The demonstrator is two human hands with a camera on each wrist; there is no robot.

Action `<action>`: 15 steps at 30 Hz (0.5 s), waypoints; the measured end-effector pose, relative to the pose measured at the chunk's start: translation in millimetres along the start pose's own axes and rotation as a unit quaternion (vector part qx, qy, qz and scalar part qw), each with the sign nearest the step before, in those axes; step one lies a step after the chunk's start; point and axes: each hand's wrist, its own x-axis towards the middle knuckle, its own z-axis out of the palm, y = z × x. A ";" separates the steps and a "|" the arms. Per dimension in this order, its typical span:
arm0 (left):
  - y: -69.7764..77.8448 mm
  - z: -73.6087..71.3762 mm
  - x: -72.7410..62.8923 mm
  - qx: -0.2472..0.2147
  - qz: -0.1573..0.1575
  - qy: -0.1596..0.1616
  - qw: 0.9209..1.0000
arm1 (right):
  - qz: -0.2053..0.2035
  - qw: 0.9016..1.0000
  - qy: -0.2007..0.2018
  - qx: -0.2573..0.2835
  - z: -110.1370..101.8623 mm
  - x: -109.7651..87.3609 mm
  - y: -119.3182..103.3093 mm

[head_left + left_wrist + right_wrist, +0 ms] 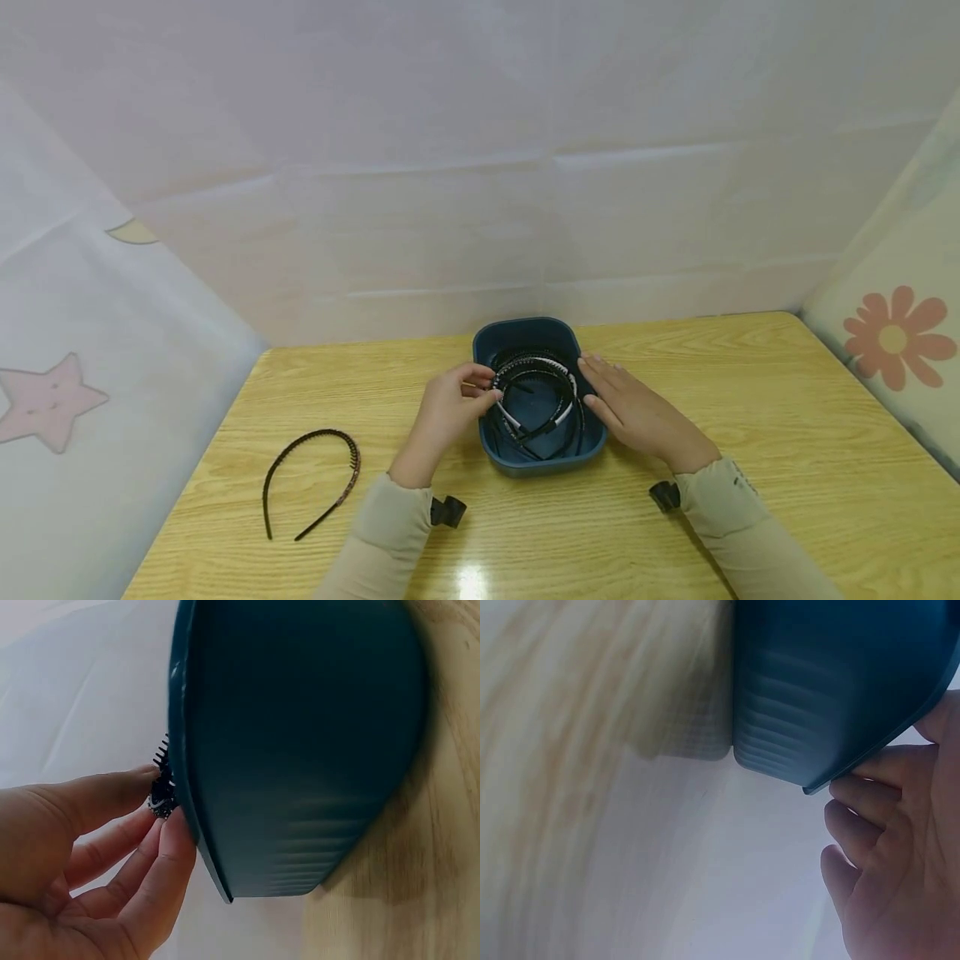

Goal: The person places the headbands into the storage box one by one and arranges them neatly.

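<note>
A dark blue plastic bin (542, 468) stands on the table and holds several black headbands, one with white sections (567, 392). My left hand (450, 408) is at the bin's left rim. Its thumb and fingers pinch a black toothed headband (162, 796), whose teeth show just past the rim in the left wrist view. Most of that band is hidden by the bin wall there. On the opposite side, my right hand (637, 408) rests with fairly straight fingers along the right rim. Its fingertips (844, 787) touch the rim's outer edge.
Another toothed headband (354, 457), black with a patterned stretch, lies on the wooden table (750, 500) left of my left forearm. A pale sheet (450, 208) hangs behind the table's far edge. Printed sheets flank both sides.
</note>
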 end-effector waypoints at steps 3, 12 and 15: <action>3.7 2.4 -2.0 0.023 0.014 -0.004 1.000 | 0.001 1.000 0.000 0.002 0.3 0.0 0.2; 6.7 12.2 -6.1 0.084 0.049 -0.018 0.995 | 0.000 1.000 0.000 0.006 -0.2 -0.3 0.1; 7.9 12.8 -6.6 0.100 0.055 -0.011 0.993 | -0.006 1.000 0.006 0.005 -0.2 -0.1 0.6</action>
